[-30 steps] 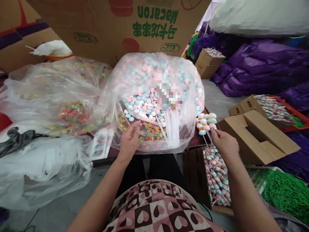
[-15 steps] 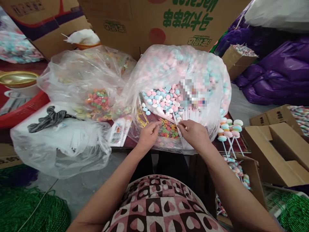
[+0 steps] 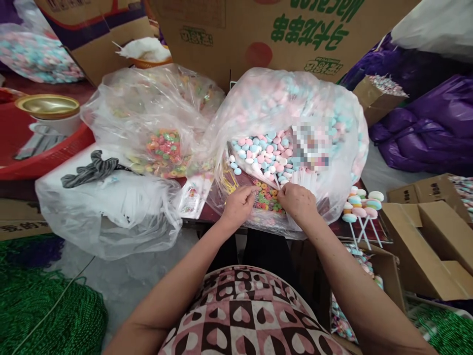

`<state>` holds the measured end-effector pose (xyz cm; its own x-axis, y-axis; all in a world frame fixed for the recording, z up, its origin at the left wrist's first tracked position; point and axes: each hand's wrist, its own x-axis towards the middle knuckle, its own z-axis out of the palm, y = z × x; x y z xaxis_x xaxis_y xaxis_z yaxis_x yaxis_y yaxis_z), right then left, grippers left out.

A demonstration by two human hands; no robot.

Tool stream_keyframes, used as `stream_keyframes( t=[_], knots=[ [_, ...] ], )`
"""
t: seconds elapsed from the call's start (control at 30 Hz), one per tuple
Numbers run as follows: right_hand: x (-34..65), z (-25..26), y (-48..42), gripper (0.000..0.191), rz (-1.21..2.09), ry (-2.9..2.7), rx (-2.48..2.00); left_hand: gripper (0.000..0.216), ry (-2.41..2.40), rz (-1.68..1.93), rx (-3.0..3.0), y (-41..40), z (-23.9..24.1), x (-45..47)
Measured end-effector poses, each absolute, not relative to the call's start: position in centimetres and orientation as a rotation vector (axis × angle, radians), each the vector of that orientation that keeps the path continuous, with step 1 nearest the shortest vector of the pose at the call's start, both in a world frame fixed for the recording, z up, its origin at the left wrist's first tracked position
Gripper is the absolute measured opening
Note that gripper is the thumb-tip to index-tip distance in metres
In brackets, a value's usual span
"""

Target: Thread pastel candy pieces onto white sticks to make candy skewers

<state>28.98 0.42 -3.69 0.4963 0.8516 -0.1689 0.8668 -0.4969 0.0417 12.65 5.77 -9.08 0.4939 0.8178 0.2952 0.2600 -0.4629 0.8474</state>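
Note:
My left hand (image 3: 238, 207) is closed in a pinch at the left edge of a patch of ring-shaped gummy candies (image 3: 266, 196). Whatever its fingertips hold is too small to make out. Across the rings, my right hand (image 3: 298, 201) is closed, its thumb and finger pinching a thin white stick (image 3: 276, 179). Just beyond both hands, pink, blue and white round candies (image 3: 260, 154) spill at the mouth of a big clear plastic bag (image 3: 254, 88). A bundle of white sticks (image 3: 305, 178) lies behind my right hand. Yellow twist ties (image 3: 230, 181) are left of my left hand.
Finished-looking candy skewers (image 3: 360, 204) lie at the table's right edge. A clear bag of gummy rings (image 3: 164, 148) and a white plastic bag (image 3: 111, 212) are on the left, near a red basket (image 3: 48, 160). Open cardboard boxes (image 3: 402, 222) stand right; a large carton (image 3: 236, 29) stands behind.
The view has shifted, so the scene sits farther right. My hands are slightly closer together over the gummy rings, both still closed.

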Motion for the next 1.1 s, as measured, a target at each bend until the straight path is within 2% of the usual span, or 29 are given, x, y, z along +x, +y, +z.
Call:
stream_keyframes(
  t=[0.33,0.4,0.43,0.5,0.53,0.6,0.73,0.9,1.0,1.1],
  knots=[
    [30.9,-1.7,-1.4,0.016,-0.108,1.597,3.324,0.03,0.903,0.906,1.951,5.9,-9.1,12.7],
    [29.9,-1.3,-2.1,0.016,-0.427,1.75,3.515,0.03,0.918,0.9,1.881,5.7,-8.5,12.7],
    [29.1,-1.2,-2.5,0.017,-0.761,1.825,3.55,0.03,0.919,0.898,1.824,5.5,-8.1,12.7],
    [27.3,-1.3,-3.3,0.019,-1.563,1.887,3.404,0.033,0.888,0.892,1.685,5.0,-7.0,12.7],
    [26.4,-1.5,-3.7,0.02,-1.844,1.851,3.309,0.035,0.853,0.887,1.61,4.8,-6.5,12.7],
    [25.1,-2.1,-4.3,0.024,-2.188,1.775,3.152,0.036,0.772,0.881,1.467,4.4,-5.8,12.8],
    [24.3,-3.7,-5.0,0.028,-2.497,1.648,3.016,0.027,0.705,0.897,1.213,4.0,-5.2,13.1],
    [24.6,-4.7,-5.3,0.029,-2.703,1.605,2.936,0.021,0.7,0.863,1.1,3.5,-5.3,13.3],
    [25.1,-4.9,-5.3,0.032,-2.748,1.568,2.953,0.022,0.744,0.801,1.301,4.6,-5.3,13.2],
    [26.1,-5.2,-5.0,0.033,-2.757,1.467,3.1,0.024,0.971,0.762,1.759,7.5,-5.2,13.0]
  ],
)
